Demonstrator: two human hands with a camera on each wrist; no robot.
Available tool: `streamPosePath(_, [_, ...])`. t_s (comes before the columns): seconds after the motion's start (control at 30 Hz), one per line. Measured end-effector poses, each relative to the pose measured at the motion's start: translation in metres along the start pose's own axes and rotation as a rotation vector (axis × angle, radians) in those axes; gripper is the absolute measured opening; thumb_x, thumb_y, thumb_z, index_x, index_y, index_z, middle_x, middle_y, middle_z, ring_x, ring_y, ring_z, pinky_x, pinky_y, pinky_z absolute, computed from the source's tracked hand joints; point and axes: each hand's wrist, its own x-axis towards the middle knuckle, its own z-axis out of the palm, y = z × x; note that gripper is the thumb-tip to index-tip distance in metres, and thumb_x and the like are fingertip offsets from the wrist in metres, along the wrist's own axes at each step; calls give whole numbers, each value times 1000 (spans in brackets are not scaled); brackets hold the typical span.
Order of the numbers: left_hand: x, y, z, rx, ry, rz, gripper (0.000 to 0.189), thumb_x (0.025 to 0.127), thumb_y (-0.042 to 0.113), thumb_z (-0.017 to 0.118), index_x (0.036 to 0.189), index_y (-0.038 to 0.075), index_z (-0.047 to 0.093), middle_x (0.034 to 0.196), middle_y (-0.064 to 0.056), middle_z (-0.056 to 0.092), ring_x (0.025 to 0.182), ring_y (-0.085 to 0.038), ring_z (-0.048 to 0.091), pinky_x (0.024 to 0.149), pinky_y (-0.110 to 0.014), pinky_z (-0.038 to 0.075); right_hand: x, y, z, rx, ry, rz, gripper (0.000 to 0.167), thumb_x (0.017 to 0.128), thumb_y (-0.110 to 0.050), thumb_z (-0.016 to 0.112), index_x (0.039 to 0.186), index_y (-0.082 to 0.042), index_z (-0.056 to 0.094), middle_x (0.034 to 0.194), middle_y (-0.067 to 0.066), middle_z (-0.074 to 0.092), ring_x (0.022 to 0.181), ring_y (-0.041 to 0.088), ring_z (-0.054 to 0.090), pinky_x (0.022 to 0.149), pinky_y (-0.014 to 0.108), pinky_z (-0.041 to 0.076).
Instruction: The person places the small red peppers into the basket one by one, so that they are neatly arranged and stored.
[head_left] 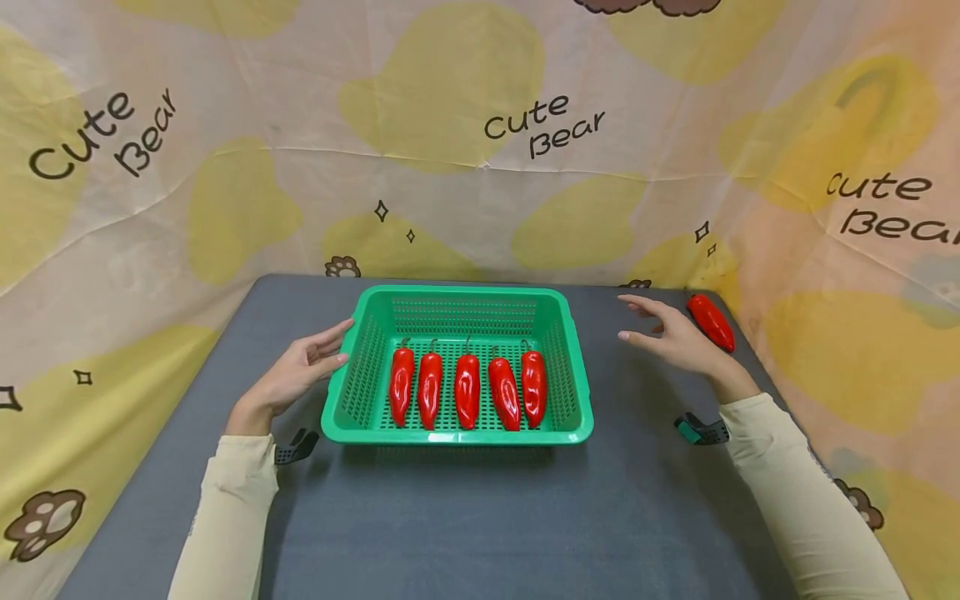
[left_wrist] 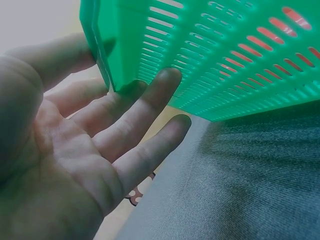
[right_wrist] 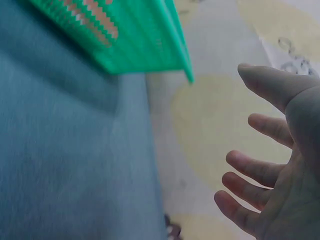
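Observation:
A green plastic basket (head_left: 457,437) with slotted walls sits on the table. Inside it, several glossy red chili peppers (head_left: 467,392) lie side by side in a row, stems toward the far wall. My left hand (head_left: 296,371) is at the basket's left end, its fingers extended and touching the outer wall by the rim. In the left wrist view, the fingertips (left_wrist: 167,80) overlap the slotted side. To the right of the basket, my right hand (head_left: 675,337) hovers with fingers spread and nothing in it. Another red chili pepper (head_left: 711,322) lies just beyond that hand.
The dark grey table (head_left: 480,517) extends in front of the basket and to both sides. A patterned cloth (head_left: 450,200) with bear lettering hangs behind and along the sides. Each wrist wears a black strap (head_left: 705,429).

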Motion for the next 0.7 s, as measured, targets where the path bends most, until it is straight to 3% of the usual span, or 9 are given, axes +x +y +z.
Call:
streamPosePath(0.13, [0,-1,-1,-10,-6,8,66,106,22,55,162,11,23,168,-18,21,151,-42,28,95,-12,48,-2,17,-5,4,19,42,65,100,-22,65,156,-6,37,154,28,42,140,47,40,106,66,42])
streamPosePath(0.27, [1,-1,-1,-27,-14,19,66,106,21,55,162,11,23,168,-17,20,143,-12,46,96,-14,50,-3,34,-9,-1,33,71,65,100,-21,64,156,-3,36,151,32,44,137,49,41,106,67,41])
streamPosePath(0.33, [1,-1,-2,-36,-17,25,66,106,20,55,162,11,23,169,-17,20,134,3,48,96,-14,50,-3,42,-12,-4,35,85,64,101,-22,63,156,-2,35,150,33,43,137,50,40,106,68,39])
streamPosePath(0.4, [2,-1,-2,-37,-17,25,66,105,20,55,162,11,24,169,-17,20,130,9,48,96,-15,51,-2,51,-14,-9,41,99,64,102,-24,61,155,-1,35,150,35,41,136,52,40,107,69,38])
streamPosePath(0.53, [2,-2,-1,-18,-6,12,66,105,21,56,162,12,25,168,-17,23,143,-13,46,96,-14,50,-1,68,-20,-19,53,147,65,103,-29,59,155,0,35,150,37,39,136,56,38,108,70,36])
streamPosePath(0.63, [2,-1,-1,-19,-1,10,66,105,21,56,162,11,25,167,-18,23,150,-35,35,95,-13,50,0,82,-24,-15,50,183,67,103,-31,58,156,0,32,152,39,35,140,58,33,111,71,31])
streamPosePath(0.7, [1,-1,0,-21,-1,10,66,105,20,56,162,10,24,167,-19,22,151,-43,28,95,-12,49,0,91,-27,-19,44,211,69,103,-34,57,157,0,30,154,39,32,142,58,30,112,72,29])
